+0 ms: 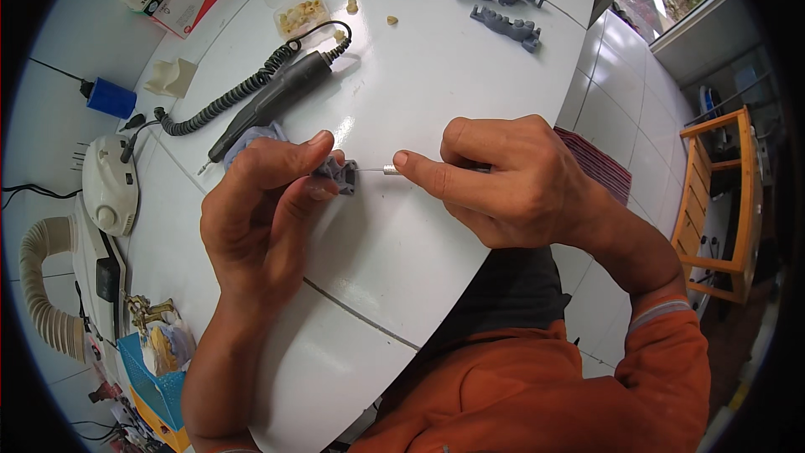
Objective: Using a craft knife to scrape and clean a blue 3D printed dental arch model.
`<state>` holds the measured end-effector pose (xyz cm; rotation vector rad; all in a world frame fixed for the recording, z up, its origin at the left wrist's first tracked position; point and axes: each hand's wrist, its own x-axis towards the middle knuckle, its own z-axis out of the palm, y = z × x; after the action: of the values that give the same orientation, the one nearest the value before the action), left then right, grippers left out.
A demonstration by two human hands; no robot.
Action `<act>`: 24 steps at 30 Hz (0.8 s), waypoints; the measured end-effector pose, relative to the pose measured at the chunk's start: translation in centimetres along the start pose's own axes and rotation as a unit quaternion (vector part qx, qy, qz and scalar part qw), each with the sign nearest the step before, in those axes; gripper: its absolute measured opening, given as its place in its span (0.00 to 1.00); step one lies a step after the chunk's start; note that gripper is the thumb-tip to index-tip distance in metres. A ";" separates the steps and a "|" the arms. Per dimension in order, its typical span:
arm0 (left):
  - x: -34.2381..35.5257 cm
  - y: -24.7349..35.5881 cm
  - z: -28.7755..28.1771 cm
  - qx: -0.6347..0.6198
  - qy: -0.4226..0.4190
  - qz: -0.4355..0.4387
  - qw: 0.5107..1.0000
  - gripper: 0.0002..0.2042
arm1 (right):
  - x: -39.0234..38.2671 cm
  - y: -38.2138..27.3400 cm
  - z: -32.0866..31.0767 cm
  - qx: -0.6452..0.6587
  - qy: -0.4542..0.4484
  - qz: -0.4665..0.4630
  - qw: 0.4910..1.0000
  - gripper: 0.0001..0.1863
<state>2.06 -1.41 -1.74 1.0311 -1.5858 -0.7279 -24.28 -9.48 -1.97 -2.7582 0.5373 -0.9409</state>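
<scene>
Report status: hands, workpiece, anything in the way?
Left hand pinching gray dental model. Right hand gripping thin-tipped metal tool, tip at model, contact unclear. Black rotary handpiece just beyond left hand.

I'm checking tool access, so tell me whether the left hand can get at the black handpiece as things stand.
Probably not without letting go first: the left hand is occupied with a small grey piece. The black handpiece lies close by, though, and its far end looks uncovered.

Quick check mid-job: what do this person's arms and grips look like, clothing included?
The left grip and right grip are bare hands, ungloved; no rings or wristbands show. The right sleeve is orange with a grey edge band, leaving the forearm uncovered; the left sleeve barely shows.
</scene>
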 end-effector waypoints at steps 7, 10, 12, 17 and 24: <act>0.1 0.0 -0.1 -0.004 -0.001 -0.001 1.000 0.16 | 0.1 0.1 -0.1 0.003 -0.004 0.003 1.000 0.08; 0.0 0.0 -0.2 0.001 -0.003 -0.002 1.000 0.15 | 0.2 0.1 -0.1 0.003 -0.011 0.006 1.000 0.09; 0.0 -0.2 -0.3 0.006 -0.006 0.003 1.000 0.15 | 0.2 0.1 0.0 0.009 -0.012 0.009 1.000 0.09; 0.0 0.2 -0.3 0.014 -0.009 -0.007 1.000 0.15 | 0.3 0.2 -0.4 0.018 -0.023 0.014 0.999 0.10; 0.1 0.3 -0.3 0.017 -0.009 0.000 1.000 0.15 | 0.5 0.3 -0.6 0.023 -0.041 0.018 0.999 0.11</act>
<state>2.24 -1.35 -1.40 1.0523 -1.6187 -0.7146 -24.35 -9.95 -1.29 -2.7234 0.5441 -0.8172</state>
